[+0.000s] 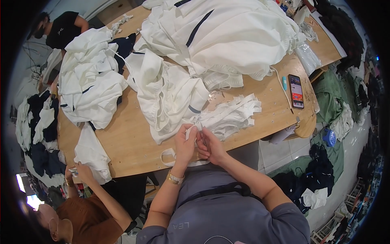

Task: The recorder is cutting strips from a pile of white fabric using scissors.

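Observation:
Close together at the table's near edge, my left hand (186, 142) and my right hand (210, 145) work on a piece of white cloth (189, 132). My left fingers are pinched on this cloth. The right fingers are curled closed beside it, and what they hold is hidden. A white band (167, 153) loops down by my left wrist. Just beyond my hands lies a white garment (162, 91) with a gathered elastic edge and a dark stripe. A bunch of white fabric strips (233, 116) spreads out beyond my right hand.
A large heap of white garments (231, 38) covers the far table (266, 118), with another pile (91, 77) at left. A phone (295, 91), a turquoise tool (284, 83) and a cord lie right. One co-worker (87, 211) handles white cloth at lower left; another (65, 30) stands far left.

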The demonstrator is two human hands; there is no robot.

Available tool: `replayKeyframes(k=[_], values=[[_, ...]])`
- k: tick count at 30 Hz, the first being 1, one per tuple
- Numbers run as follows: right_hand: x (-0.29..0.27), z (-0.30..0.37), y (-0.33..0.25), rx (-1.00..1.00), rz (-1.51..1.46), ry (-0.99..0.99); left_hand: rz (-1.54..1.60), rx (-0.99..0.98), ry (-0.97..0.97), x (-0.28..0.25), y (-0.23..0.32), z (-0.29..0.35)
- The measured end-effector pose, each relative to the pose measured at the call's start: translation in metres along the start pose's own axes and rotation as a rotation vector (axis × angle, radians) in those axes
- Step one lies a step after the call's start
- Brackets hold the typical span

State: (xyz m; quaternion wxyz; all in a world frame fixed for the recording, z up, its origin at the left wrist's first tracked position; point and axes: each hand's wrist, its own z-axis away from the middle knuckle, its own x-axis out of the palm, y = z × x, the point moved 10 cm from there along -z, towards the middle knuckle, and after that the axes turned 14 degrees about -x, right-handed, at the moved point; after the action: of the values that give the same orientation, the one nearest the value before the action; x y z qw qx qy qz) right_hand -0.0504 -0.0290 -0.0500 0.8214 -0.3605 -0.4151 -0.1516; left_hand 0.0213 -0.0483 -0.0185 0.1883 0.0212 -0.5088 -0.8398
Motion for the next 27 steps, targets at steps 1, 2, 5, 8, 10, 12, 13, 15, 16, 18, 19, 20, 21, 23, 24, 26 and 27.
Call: replayKeyframes(k=[1,2,5,8,10,12,13,15,16,18,19,20,21,23,24,26,27], values=[[-0.003,-0.002,-0.003,0.0,0.001,-0.001,0.0,0.001,0.0,-0.001,-0.001,-0.001],[0.001,-0.004,-0.005,0.019,-0.119,-0.058,-0.056,0.026,-0.009,0.0,-0.001,-0.001],[0.003,-0.003,-0.008,0.059,-0.181,-0.089,-0.127,0.019,-0.038,0.0,-0.006,-0.006],[-0.011,-0.002,-0.004,0.066,0.043,-0.048,-0.269,0.04,-0.071,0.002,-0.004,-0.009],[-0.011,-0.001,-0.006,0.042,0.042,-0.05,-0.395,0.094,-0.077,0.008,0.004,-0.006],[-0.01,0.0,-0.005,0.043,0.039,-0.071,-0.101,-0.032,-0.031,-0.002,-0.001,-0.007],[-0.009,0.001,-0.005,0.043,0.037,-0.092,-0.102,-0.032,-0.031,-0.002,0.0,-0.008],[-0.007,0.002,-0.002,0.048,0.033,-0.095,0.06,-0.011,-0.013,-0.008,0.002,-0.009],[-0.006,0.002,-0.001,0.052,0.03,-0.098,0.059,-0.011,-0.013,-0.008,0.002,-0.009],[-0.006,0.0,-0.001,0.041,0.041,-0.096,-0.008,-0.019,-0.027,-0.004,0.0,-0.008],[-0.006,-0.001,-0.002,0.03,0.052,-0.094,-0.009,-0.02,-0.026,-0.003,0.0,-0.008],[-0.006,-0.002,-0.002,0.03,0.051,-0.093,-0.025,-0.011,-0.038,0.0,0.002,-0.006],[-0.007,-0.003,-0.002,0.031,0.052,-0.091,-0.042,-0.002,-0.05,0.004,0.003,-0.005],[-0.008,-0.004,-0.002,0.03,0.053,-0.087,-0.011,0.001,-0.067,0.006,0.004,-0.005],[-0.008,-0.004,-0.002,0.028,0.061,-0.092,0.02,0.005,-0.081,0.007,0.004,-0.004],[-0.008,-0.004,-0.002,0.027,0.069,-0.097,0.031,0.011,-0.053,0.002,0.003,-0.005],[-0.008,-0.002,-0.002,0.035,0.073,-0.094,0.042,0.017,-0.026,-0.002,0.003,-0.006]])
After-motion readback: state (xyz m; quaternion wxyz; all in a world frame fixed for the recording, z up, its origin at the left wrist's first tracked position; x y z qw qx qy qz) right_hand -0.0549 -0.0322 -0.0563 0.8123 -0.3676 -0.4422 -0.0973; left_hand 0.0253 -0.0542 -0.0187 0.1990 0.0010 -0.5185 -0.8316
